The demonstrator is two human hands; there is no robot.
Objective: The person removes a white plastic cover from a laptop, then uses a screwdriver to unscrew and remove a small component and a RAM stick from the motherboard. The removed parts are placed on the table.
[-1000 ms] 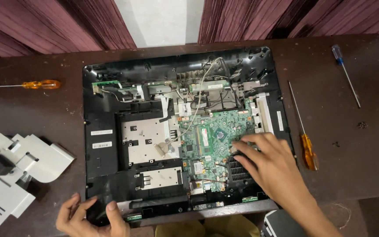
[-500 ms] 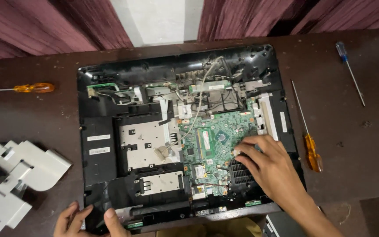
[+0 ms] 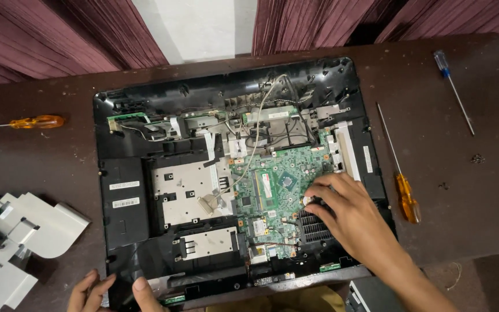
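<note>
Meanwhile, right hand (image 3: pixel 347 211) rests curled fingertips, close together, on the green circuit board (image 3: pixel 281 190) inside the opened computer chassis (image 3: pixel 122 202) mid-tabletop; left hand (image 3: pixel 108 292), fingers apart, grips the chassis's near edge.

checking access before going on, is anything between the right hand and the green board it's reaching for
Nothing visible does. The right hand already lies on the green circuit board, its fingers touching the board beside the black finned heatsink. The grey cable crosses the board further left, clear of the hand.
</note>
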